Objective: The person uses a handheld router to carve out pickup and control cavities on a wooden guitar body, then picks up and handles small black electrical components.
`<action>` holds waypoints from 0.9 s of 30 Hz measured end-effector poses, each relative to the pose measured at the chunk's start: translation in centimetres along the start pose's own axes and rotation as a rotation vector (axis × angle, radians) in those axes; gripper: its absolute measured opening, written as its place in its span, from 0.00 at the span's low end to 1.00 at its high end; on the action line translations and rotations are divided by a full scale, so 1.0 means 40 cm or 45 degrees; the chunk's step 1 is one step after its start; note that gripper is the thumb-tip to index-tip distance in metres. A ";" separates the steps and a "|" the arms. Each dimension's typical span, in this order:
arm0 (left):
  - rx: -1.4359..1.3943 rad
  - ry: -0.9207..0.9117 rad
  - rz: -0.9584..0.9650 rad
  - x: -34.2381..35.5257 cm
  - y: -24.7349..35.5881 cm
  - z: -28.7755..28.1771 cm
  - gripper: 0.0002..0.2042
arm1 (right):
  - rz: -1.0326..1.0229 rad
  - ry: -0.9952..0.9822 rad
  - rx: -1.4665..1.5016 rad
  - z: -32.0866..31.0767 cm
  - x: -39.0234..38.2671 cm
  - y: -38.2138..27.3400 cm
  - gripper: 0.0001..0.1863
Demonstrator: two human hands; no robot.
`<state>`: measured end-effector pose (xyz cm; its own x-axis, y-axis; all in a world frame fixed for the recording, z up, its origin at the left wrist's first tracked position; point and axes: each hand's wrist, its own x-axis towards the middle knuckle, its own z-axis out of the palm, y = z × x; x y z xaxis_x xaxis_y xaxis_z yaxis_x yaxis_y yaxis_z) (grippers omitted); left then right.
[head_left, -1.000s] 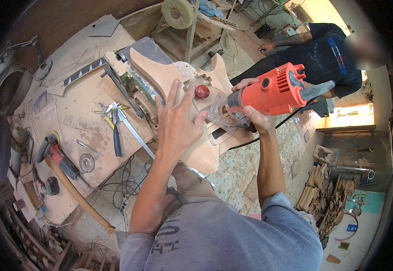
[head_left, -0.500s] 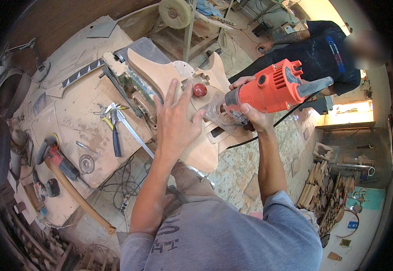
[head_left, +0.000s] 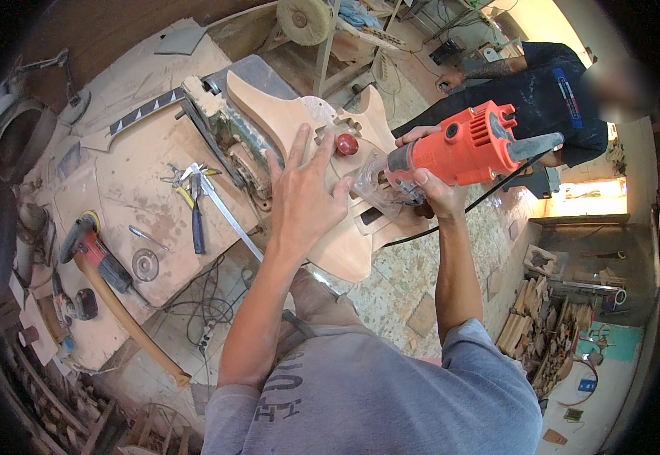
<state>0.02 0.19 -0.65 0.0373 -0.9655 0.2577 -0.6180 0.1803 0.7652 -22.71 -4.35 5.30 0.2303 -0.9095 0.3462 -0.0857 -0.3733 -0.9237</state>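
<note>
A pale wooden guitar body point(head_left: 339, 254) with cut-out cavities rests at the bench's edge. My left hand point(head_left: 305, 201) lies flat on it, fingers spread, the thumb beside the router's clear base. In my right hand point(head_left: 440, 189) is an orange-red router point(head_left: 462, 148), its grey collar wrapped by my fingers. The router is tilted over, and its see-through base point(head_left: 375, 186) meets the guitar body near a dark slot. Next to my left fingertips a round red knob point(head_left: 346, 144) stands above the wood. A black cord trails from the router's rear end.
Left of the body is a bench vise point(head_left: 227, 133). Pliers point(head_left: 197, 220), a metal caliper point(head_left: 227, 216) and a red angle grinder point(head_left: 102, 262) lie on the dusty bench point(head_left: 133, 205). Another person point(head_left: 527, 106) stands at the far right. Scrap wood point(head_left: 546, 326) is piled at right.
The whole view has shifted slightly. Both hands keep their hold, with the router and the guitar body in nearly the same places relative to each other.
</note>
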 end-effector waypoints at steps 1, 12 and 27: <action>0.005 -0.004 0.002 0.001 0.001 -0.002 0.38 | -0.002 -0.002 -0.009 -0.004 0.001 0.002 0.37; 0.025 -0.026 0.016 0.001 0.008 -0.009 0.40 | -0.005 -0.002 -0.022 -0.010 0.003 0.010 0.38; -0.006 -0.012 0.015 0.000 0.005 -0.010 0.39 | 0.005 -0.010 -0.011 0.000 -0.002 0.002 0.39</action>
<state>0.20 0.28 -0.27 0.0225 -0.9651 0.2609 -0.6145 0.1925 0.7651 -22.73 -4.30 5.21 0.2376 -0.9095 0.3412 -0.0951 -0.3714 -0.9236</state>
